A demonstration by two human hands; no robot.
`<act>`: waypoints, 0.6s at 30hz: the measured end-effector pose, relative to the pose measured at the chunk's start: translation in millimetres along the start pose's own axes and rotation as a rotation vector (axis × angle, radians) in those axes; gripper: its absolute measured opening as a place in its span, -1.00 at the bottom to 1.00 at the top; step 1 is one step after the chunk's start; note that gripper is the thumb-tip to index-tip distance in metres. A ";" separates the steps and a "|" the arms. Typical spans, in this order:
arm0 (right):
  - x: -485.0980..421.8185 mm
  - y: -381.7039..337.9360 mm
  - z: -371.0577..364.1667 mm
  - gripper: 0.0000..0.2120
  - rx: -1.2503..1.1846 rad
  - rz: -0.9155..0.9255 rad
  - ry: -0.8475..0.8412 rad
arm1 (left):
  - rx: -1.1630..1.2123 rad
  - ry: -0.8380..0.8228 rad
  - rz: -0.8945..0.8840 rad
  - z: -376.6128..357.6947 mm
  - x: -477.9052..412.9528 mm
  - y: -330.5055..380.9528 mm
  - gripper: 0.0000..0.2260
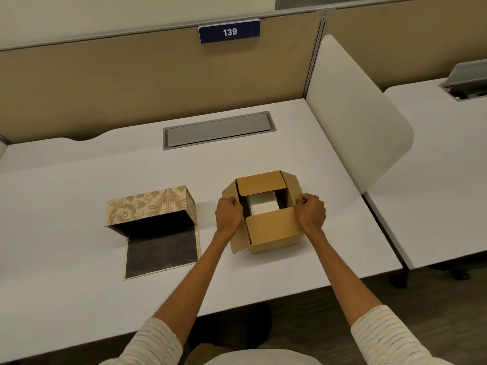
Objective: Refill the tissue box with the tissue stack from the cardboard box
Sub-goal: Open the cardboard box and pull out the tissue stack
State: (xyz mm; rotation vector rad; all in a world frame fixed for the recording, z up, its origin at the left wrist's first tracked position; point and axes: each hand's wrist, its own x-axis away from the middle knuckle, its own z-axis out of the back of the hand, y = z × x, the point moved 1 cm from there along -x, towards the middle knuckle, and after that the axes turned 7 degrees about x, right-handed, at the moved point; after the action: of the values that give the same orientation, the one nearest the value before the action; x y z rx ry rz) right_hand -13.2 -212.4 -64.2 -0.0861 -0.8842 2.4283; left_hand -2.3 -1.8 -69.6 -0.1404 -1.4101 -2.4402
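A brown cardboard box point(271, 233) stands on the white desk with its four top flaps spread partly open. Inside it shows the white tissue stack point(263, 205). My left hand point(228, 213) grips the box's left flap. My right hand point(311, 210) grips the right flap. To the left lies the tissue box point(150, 204), beige with a gold leaf pattern, tipped so its dark hollow inside faces me. Its dark-lined lid point(160, 250) lies flat on the desk in front of it.
The white desk point(79, 285) carries a grey cable hatch point(218, 130) at the back. A tan partition with a "139" sign point(229, 31) stands behind. A white divider panel point(355, 117) rises on the right, with another desk beyond it.
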 end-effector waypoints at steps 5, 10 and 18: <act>2.9 1.5 -6.4 -0.74 0.002 0.000 -0.024 | -0.045 -0.020 -0.044 -0.4 -0.8 4.9 -0.70; -0.1 -1.8 1.9 -0.78 0.187 0.132 0.064 | -0.214 0.045 -0.123 6.8 0.5 8.5 -0.91; 25.4 -17.9 -10.1 -0.82 0.255 0.492 0.043 | -0.511 0.021 -0.542 9.3 -12.5 31.8 -0.88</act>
State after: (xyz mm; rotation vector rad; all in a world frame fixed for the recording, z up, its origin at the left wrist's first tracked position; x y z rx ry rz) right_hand -23.8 -182.2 -58.1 -0.2891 -0.5728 2.9619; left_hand 19.0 -5.7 -41.7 0.1795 -0.8559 -3.1943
